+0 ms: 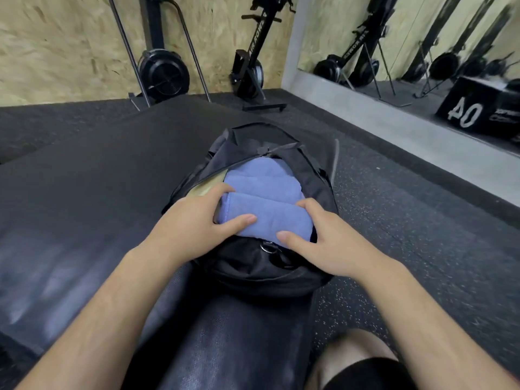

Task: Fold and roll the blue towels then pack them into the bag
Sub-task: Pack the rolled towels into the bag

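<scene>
A black bag (253,271) lies unzipped on the dark bench in front of me. Inside its far end sits a blue towel (259,178). A second rolled blue towel (275,218) lies across the opening at the near end. My left hand (197,220) grips the roll's left end, thumb on top and fingers curled over its far edge. My right hand (318,237) grips the roll's right end the same way. A metal ring (268,247) on the bag shows just below the roll.
The bag rests on a black padded bench (98,192) over a speckled rubber floor (408,220). Upright rowing machines (253,66) stand against the chipboard wall. A mirror (422,52) at right reflects a black box marked 40. My knee (357,358) is at the bottom right.
</scene>
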